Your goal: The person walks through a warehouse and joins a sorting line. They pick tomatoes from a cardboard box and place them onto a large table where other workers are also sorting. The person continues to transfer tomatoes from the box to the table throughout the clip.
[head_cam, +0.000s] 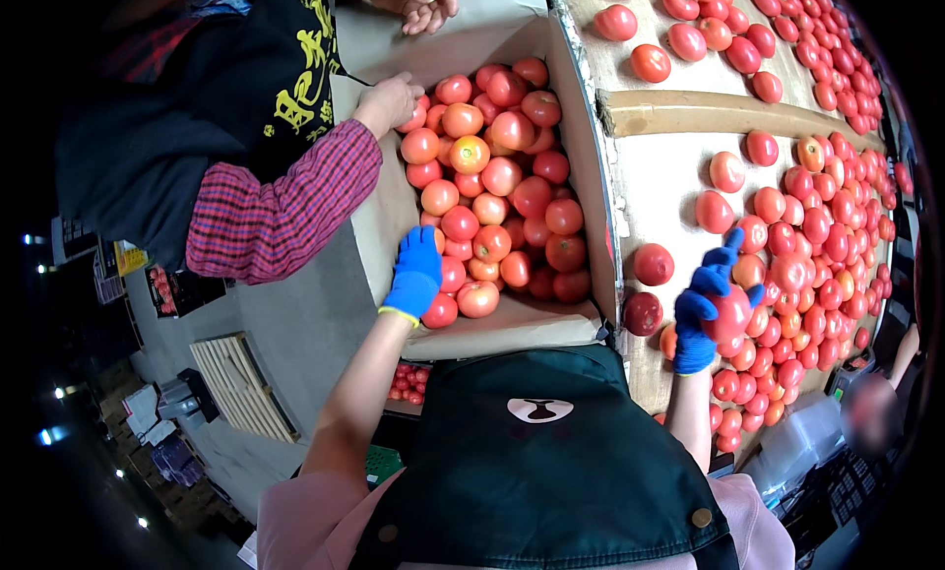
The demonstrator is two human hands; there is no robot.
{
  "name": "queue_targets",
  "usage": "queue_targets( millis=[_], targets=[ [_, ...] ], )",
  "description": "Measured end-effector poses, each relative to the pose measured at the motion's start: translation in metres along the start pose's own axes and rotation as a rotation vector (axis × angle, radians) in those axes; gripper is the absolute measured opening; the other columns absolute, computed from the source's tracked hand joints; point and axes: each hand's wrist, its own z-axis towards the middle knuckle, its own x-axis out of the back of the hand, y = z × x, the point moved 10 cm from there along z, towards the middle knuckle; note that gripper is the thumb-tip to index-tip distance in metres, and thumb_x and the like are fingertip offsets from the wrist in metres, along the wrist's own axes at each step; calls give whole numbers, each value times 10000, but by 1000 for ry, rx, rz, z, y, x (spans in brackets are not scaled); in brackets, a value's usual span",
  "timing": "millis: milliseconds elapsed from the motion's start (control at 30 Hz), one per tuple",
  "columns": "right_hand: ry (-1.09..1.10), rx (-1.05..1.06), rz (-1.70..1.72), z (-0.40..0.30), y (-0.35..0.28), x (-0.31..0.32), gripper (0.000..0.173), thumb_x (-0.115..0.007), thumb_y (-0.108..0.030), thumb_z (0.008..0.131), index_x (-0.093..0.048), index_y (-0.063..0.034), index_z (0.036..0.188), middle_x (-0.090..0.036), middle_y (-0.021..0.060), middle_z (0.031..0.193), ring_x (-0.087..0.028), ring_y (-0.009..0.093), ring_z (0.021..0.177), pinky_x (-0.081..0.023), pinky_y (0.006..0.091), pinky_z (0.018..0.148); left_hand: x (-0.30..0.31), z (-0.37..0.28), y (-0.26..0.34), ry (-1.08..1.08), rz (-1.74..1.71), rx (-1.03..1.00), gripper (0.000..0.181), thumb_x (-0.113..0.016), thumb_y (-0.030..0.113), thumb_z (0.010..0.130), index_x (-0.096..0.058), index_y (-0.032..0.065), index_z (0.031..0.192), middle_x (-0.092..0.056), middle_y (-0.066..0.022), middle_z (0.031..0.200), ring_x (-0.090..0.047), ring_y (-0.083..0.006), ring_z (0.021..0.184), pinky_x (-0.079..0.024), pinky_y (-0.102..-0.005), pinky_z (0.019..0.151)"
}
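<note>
A paper-lined box [509,326] full of red tomatoes [502,176] lies before me. My left hand [415,275], in a blue knit glove with a yellow cuff, rests against tomatoes at the box's near left side; its fingertips are partly hidden behind them, so its hold is unclear. To the right, above a sorting table [657,179] covered with loose tomatoes [812,230], my right hand [707,304], gloved in blue, holds a tomato [729,314] with its index finger extended. Two darker tomatoes [643,313] lie at the table's left edge.
A co-worker in a plaid sleeve [288,201] reaches a bare hand [387,105] to the box's left side. A padded divider [738,114] crosses the sorting table. A wooden pallet [240,385] lies on the floor at lower left. Clear plastic containers [797,437] stand at lower right.
</note>
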Motion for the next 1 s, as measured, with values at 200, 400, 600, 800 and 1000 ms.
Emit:
queue_targets(
  millis=[200,400,600,800,1000],
  targets=[
    [154,-249,-14,24,102,34,551,-477,-365,903,-331,-187,1403,-487,91,1235,-476,222,940,-435,364,671,12,40,28,76,-123,-127,662,-711,291,705,-407,63,1246,-452,-203,1169,-474,-409,1050,-420,-471,893],
    [446,-355,-339,31,125,92,485,-470,-271,927,-364,-93,1365,-535,121,1141,-568,274,982,-516,446,792,-12,61,42,-79,34,117,556,-732,265,662,-506,180,1162,-393,-162,1190,-516,-406,974,-471,-451,820],
    [405,-363,-595,31,99,93,466,-512,-224,911,-385,-63,1330,-555,110,1079,-589,233,957,-533,387,778,-15,46,18,-371,-1257,168,480,-650,334,818,-490,122,1219,-494,-139,1179,-552,-289,1006,-513,-387,803],
    [43,-534,-1392,40,139,70,746,-681,-167,803,-263,-99,1417,-443,114,1267,-481,185,1098,-396,320,951,14,-9,76,-656,-1785,457,445,-530,428,898,-495,74,1165,-567,-86,1035,-590,-213,853,-527,-316,677],
    [78,-338,-1737,42,135,69,750,-767,-333,720,-385,-82,1315,-540,133,1201,-552,207,1078,-445,344,912,79,-11,106,-279,-1347,-25,301,-524,324,929,-524,73,1096,-584,-38,1005,-577,-126,855,-515,-282,694]
  ],
)
